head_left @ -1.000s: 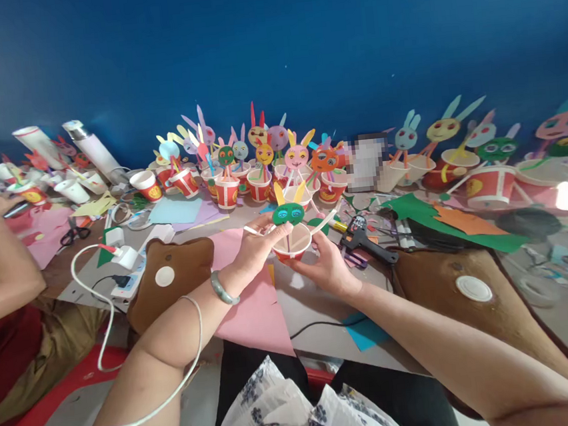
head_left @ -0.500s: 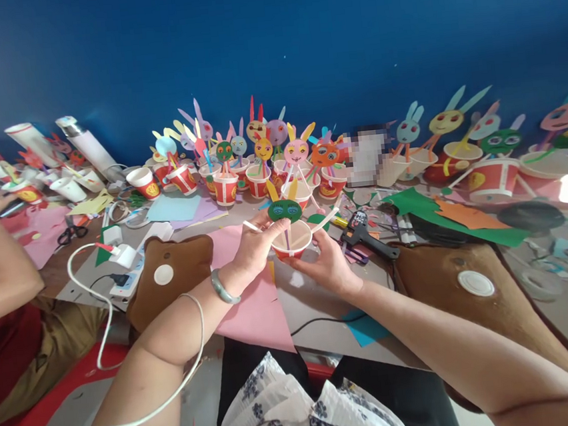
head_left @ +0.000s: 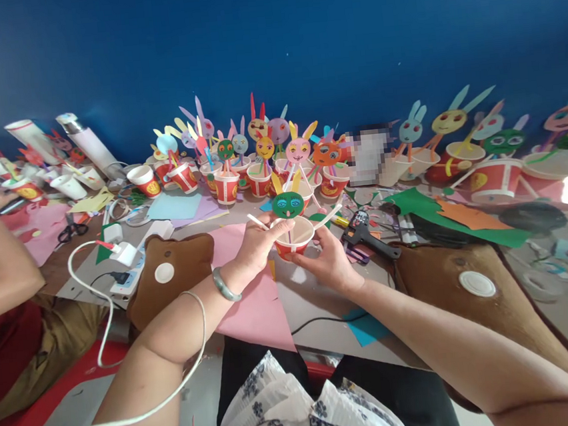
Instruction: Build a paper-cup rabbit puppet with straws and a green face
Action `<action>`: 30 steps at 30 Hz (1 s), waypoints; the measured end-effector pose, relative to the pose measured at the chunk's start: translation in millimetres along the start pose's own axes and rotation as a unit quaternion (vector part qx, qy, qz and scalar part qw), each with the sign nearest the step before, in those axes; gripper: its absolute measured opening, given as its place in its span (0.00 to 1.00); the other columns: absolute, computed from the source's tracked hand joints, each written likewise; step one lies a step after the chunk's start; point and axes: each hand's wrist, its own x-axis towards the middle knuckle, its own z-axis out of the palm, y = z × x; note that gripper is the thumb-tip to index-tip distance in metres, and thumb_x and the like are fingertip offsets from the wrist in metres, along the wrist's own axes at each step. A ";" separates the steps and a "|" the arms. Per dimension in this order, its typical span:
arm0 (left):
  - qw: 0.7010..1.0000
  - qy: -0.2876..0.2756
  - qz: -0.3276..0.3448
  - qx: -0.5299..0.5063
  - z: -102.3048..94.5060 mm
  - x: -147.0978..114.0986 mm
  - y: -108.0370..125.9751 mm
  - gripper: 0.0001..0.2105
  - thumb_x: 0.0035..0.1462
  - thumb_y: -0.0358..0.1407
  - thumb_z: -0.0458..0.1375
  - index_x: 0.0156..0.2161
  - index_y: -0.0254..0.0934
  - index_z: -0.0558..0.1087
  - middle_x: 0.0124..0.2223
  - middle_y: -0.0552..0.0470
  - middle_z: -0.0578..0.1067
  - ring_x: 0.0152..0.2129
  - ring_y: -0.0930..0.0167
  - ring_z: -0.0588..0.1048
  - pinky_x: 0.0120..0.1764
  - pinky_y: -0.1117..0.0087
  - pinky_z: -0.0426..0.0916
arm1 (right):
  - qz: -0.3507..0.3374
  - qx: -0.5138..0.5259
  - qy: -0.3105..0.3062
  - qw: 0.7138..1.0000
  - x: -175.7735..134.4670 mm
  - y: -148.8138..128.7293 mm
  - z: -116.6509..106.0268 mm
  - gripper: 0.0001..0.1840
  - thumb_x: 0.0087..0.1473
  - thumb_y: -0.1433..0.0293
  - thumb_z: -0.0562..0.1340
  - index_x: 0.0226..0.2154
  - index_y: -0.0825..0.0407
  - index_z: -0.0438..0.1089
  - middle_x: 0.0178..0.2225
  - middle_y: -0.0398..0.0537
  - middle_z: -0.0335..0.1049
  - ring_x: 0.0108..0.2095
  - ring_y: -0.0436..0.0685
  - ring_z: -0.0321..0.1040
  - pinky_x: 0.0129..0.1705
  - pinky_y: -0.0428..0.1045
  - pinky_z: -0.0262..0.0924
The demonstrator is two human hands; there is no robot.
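While left hand (head_left: 255, 249) holds cup (head_left: 297, 243), right hand (head_left: 334, 262) likewise.

Across our grey worktop (head_left: 317, 303) we have red-and-white cups (head_left: 261, 186) at twelve o'clock, pink paper (head_left: 250, 310) at eleven, a power strip (head_left: 155, 235) nearer ten, and a glue gun (head_left: 371, 239) at one.
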 end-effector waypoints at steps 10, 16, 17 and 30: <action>0.999 -0.045 0.011 0.020 -3.7 1.2 -1.0 0.13 0.48 0.43 0.68 0.36 0.37 0.77 0.35 0.52 0.80 0.36 0.67 0.77 0.43 0.66 0.69 | 0.012 -0.007 -0.002 1.000 0.8 -1.3 -0.3 0.29 0.45 0.53 0.71 0.46 0.51 0.69 0.45 0.56 0.78 0.44 0.67 0.75 0.47 0.60 0.69; 0.999 -0.025 -0.008 0.022 -0.9 -0.4 0.2 0.16 0.48 0.44 0.68 0.38 0.36 0.78 0.37 0.49 0.81 0.38 0.65 0.78 0.44 0.65 0.69 | 0.002 -0.010 0.000 1.000 -0.3 -3.2 -0.3 0.29 0.45 0.55 0.72 0.47 0.50 0.69 0.45 0.54 0.78 0.44 0.67 0.75 0.47 0.60 0.69; 1.000 -0.020 -0.013 0.021 -1.1 -0.3 -1.1 0.15 0.48 0.44 0.68 0.37 0.36 0.78 0.36 0.49 0.81 0.37 0.65 0.78 0.44 0.65 0.69 | -0.003 -0.007 0.000 1.000 -0.4 -3.6 -0.1 0.29 0.45 0.56 0.72 0.47 0.49 0.69 0.45 0.54 0.78 0.44 0.67 0.75 0.47 0.59 0.69; 0.999 0.013 -0.047 -0.013 -2.3 3.0 -9.1 0.14 0.45 0.42 0.70 0.34 0.34 0.78 0.36 0.49 0.81 0.33 0.68 0.77 0.42 0.65 0.69 | -0.007 0.027 -0.022 0.999 -1.1 -4.0 0.2 0.29 0.46 0.59 0.72 0.49 0.51 0.69 0.46 0.54 0.78 0.44 0.65 0.75 0.48 0.58 0.69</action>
